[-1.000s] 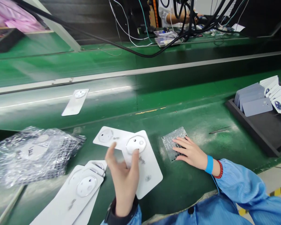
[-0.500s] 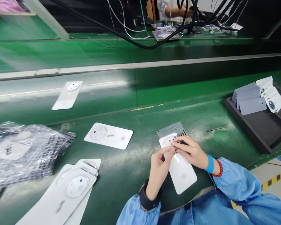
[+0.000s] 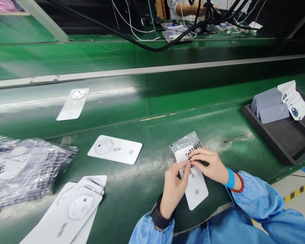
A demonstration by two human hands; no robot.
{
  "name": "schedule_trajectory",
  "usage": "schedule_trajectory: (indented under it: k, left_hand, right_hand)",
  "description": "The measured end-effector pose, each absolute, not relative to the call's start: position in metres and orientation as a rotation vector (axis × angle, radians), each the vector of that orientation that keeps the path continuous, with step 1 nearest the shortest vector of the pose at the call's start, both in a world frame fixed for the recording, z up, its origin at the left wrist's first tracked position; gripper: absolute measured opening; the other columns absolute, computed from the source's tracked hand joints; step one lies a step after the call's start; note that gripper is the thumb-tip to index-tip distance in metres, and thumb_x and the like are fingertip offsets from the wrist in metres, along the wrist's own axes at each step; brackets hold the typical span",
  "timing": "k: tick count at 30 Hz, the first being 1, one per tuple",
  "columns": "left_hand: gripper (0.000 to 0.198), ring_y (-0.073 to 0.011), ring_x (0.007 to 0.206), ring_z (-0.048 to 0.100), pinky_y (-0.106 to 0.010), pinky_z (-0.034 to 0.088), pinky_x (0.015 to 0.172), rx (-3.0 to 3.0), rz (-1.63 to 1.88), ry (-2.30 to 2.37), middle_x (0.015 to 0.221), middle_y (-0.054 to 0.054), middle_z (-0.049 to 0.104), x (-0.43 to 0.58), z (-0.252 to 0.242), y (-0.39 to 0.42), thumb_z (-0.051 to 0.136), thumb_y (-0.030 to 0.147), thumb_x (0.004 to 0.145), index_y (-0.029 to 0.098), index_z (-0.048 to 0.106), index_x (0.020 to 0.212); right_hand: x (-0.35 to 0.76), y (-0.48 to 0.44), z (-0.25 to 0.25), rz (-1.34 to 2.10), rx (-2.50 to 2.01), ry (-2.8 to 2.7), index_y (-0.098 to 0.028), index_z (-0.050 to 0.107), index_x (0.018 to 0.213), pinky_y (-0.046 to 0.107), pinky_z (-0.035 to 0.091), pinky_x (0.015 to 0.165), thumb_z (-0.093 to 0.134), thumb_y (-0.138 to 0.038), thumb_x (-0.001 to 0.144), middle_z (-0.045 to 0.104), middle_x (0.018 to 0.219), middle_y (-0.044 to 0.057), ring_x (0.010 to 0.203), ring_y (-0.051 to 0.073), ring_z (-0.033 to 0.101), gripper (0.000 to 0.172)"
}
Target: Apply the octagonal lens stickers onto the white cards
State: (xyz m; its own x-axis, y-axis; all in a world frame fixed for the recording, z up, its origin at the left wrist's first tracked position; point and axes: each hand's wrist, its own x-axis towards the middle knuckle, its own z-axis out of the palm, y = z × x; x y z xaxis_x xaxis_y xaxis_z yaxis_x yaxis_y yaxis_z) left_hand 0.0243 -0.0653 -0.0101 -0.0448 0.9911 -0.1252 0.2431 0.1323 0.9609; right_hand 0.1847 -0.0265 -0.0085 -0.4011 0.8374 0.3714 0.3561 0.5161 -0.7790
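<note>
A white phone back panel [image 3: 197, 189] lies tilted on the bench in front of me. Over its upper end is a clear plastic sheet with black dots [image 3: 187, 141]. My left hand [image 3: 174, 181] has thumb and forefinger pressed together at the panel's round camera area; what is between them is hidden. From the other side, my right hand [image 3: 210, 166] reaches in with its fingers bent and bunched over the dotted sheet's edge. Both sets of fingertips meet there. Whether the right fingers grip the sheet or only touch it is too small to tell.
More white panels lie left: one alone [image 3: 122, 151], another farther back [image 3: 72, 106], and an overlapping stack [image 3: 66, 213]. Beside the stack is a clear plastic bag [image 3: 27, 169]. Tweezers [image 3: 234, 138] rest near a black tray [image 3: 277, 144] holding grey panels [image 3: 273, 113]. Cables [image 3: 152, 49] hang at the back.
The white panel under my hands has turned slightly and its lower end has shifted left. The dotted sheet looks more crinkled. Both hands stay close together at the same place.
</note>
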Motion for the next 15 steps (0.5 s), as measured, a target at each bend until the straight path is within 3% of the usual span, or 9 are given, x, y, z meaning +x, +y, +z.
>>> schedule_trajectory:
  k: [6,12,15]
  left_hand:
    - [0.020,-0.0252,0.083,0.073,-0.033,0.055,0.076,1.325,0.971,1.492,0.089,-0.008,0.079,0.024,-0.013,-0.066,0.061,0.029,0.083,0.020,0.078,0.085]
    - [0.019,-0.0260,0.081,0.073,-0.034,0.055,0.076,1.279,0.956,1.577,0.087,-0.007,0.079,0.017,-0.016,-0.062,0.064,0.031,0.079,0.019,0.078,0.083]
    - [0.021,-0.0250,0.074,0.072,-0.033,0.054,0.071,1.235,0.956,1.607,0.080,-0.007,0.079,0.017,-0.018,-0.061,0.063,0.033,0.078,0.018,0.078,0.078]
  right_hand:
    - [0.186,-0.024,-0.011,0.772,-0.942,-2.023,-0.018,0.067,0.082,0.036,0.056,0.090,0.058,-0.016,0.092,0.073,0.090,0.006,0.085,0.016,0.069,0.013]
    - [0.185,-0.024,-0.025,0.655,-0.961,-2.024,-0.018,0.067,0.086,0.028,0.061,0.078,0.057,-0.016,0.093,0.075,0.090,0.006,0.084,0.015,0.072,0.013]
    - [0.184,-0.024,-0.032,0.561,-0.941,-2.050,-0.016,0.068,0.089,0.029,0.061,0.079,0.057,-0.015,0.093,0.076,0.093,0.008,0.086,0.017,0.073,0.013]
